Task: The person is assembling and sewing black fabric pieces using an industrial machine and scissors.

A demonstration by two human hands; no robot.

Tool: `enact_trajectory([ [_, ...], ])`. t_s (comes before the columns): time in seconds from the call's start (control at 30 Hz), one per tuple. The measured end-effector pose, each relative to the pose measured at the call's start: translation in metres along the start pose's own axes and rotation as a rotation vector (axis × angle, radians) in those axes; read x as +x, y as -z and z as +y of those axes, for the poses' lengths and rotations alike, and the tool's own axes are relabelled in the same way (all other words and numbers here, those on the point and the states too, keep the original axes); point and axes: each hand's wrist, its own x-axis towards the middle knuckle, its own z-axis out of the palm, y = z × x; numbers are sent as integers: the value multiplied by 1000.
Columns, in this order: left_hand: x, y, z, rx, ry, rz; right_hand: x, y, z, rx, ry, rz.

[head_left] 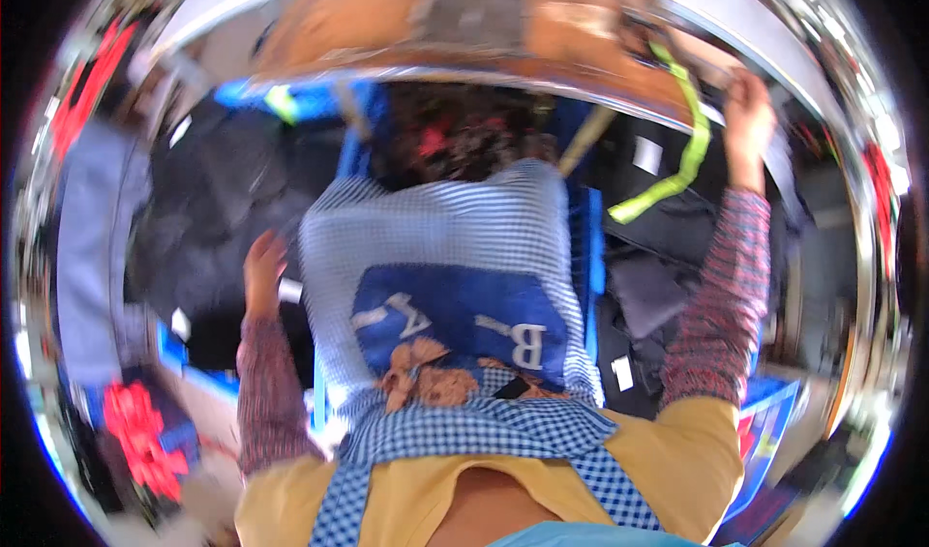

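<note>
My left hand (263, 265) hangs low on the left, its fingers slightly apart and holding nothing visible. It is beside a pile of black fabric pieces (218, 199) with small white labels. On the right, my right hand (750, 119) is raised near the right end of the brown worktable (571, 25). Blur smears its fingers, so I cannot make out whether it grips anything. Left of that hand, a neon yellow-green strip (695, 141) droops over the table's front edge. Beneath the strip lie more black fabric pieces (668, 223) with white labels.
A blue-and-white checked apron (435, 218) covers my lap between blue crate edges (592, 257). Red pieces (145, 436) sit at the lower left, and grey-blue cloth (92, 247) hangs at the far left. A blue basket (774, 431) stands at the lower right.
</note>
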Motion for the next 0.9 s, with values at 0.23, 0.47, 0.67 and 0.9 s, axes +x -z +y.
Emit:
enact_trajectory([
  [0.23,28,11,-111,489,-35,213,53,-76,-87,-3,113,-612],
  [0.47,72,65,-126,843,72,443,76,-120,-25,-56,3,-688],
  [0.67,143,68,-111,997,-57,459,79,-98,0,80,-248,-864],
  [0.9,219,-35,-65,962,-236,190,67,-74,-15,82,-61,-866],
])
